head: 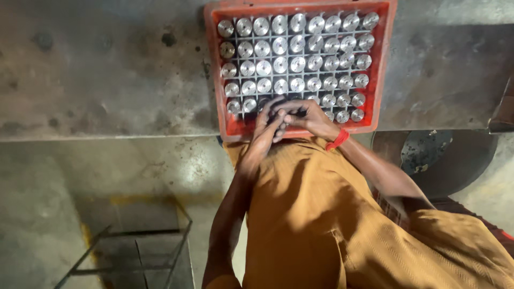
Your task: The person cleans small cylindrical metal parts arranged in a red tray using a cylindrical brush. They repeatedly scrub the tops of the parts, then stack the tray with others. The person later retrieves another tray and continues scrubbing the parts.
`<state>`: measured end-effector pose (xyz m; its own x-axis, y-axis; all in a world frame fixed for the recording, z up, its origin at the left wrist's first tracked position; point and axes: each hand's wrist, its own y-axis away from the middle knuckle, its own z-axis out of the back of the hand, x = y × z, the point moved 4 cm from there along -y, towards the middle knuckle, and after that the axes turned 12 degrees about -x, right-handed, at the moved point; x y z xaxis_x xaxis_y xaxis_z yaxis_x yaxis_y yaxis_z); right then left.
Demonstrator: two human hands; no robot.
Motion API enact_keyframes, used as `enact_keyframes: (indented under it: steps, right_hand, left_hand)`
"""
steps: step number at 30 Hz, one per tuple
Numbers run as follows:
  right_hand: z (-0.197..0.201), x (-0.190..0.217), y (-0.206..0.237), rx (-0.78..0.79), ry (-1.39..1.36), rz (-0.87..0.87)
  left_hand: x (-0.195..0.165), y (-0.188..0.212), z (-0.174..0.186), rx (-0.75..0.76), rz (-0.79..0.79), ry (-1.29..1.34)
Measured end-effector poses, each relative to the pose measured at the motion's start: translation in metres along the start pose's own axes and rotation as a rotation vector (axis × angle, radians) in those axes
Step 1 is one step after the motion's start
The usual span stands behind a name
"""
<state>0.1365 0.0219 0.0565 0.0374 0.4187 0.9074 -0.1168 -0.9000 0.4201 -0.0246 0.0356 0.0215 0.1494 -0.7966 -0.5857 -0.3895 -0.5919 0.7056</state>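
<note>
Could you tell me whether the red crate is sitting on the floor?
No, the red crate rests on the worn metal bench top, above the floor.

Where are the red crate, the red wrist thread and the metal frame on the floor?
red crate [384, 64]: head view, on its right wall.
red wrist thread [338, 140]: head view, on the band at the right wrist.
metal frame [144, 233]: head view, on its top bar, lower left.
</note>
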Motion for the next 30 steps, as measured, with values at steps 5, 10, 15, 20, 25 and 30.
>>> enact_keyframes:
  steps: [5,10,15,20,25,30]
  right_hand:
    - [0.034,-0.019,0.009,-0.456,0.176,0.007]
    - [0.029,-0.007,0.015,-0.383,0.743,0.658]
    - [0.023,-0.003,-0.003,-0.352,0.860,0.470]
    - [0.033,0.002,0.004,-0.354,0.363,0.237]
    - [0.028,-0.023,0.024,-0.083,-0.169,-0.118]
    - [0.061,-0.032,0.044,-0.424,0.363,0.146]
  left_hand:
    - [0.014,-0.021,0.020,-0.168,0.093,0.285]
    - [0.026,-0.028,0.038,-0.186,0.044,0.367]
    - [0.021,-0.024,0.028,-0.134,-0.020,0.241]
    - [0.002,-0.013,0.005,-0.008,-0.066,0.029]
    - [0.003,-0.007,-0.029,0.136,-0.001,-0.030]
    - [0.012,-0.022,-0.008,-0.127,0.292,0.240]
